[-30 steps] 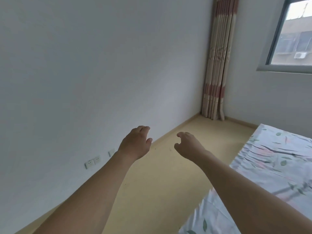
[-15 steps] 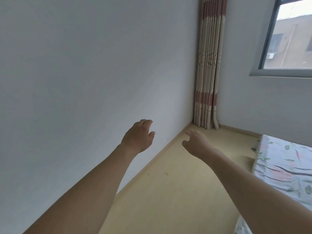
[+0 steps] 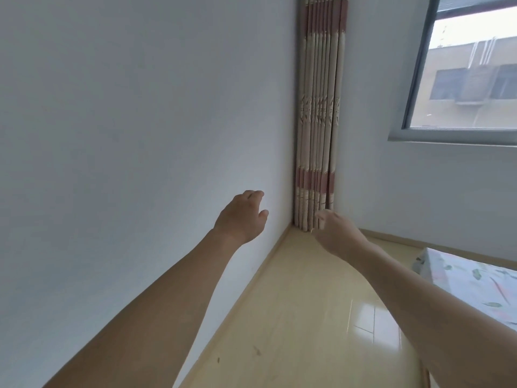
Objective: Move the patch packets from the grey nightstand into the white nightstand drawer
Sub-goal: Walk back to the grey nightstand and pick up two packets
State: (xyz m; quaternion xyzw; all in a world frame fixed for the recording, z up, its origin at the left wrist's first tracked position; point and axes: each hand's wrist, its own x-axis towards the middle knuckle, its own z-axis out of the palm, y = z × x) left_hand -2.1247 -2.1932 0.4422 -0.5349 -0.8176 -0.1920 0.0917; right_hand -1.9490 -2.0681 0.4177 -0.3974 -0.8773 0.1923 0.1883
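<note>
No patch packets and no nightstand appear in the head view. My left hand [image 3: 242, 217] is stretched forward in the air in front of the white wall, fingers loosely curled, holding nothing. My right hand [image 3: 337, 232] reaches forward beside it, in front of the curtain's lower end, also relaxed and holding nothing. Both forearms come in from the bottom of the frame.
A plain white wall [image 3: 126, 135] fills the left. A striped beige-and-red curtain [image 3: 317, 135] hangs in the corner. A window [image 3: 472, 74] is at the upper right. The corner of a floral-sheeted bed [image 3: 470, 281] juts in at the right over a yellow floor [image 3: 302, 317].
The view has swung left and upward: the bed slid toward the right edge, the wall sockets left the frame, and the curtain corner came to the centre. Both hands stay outstretched and hold nothing.
</note>
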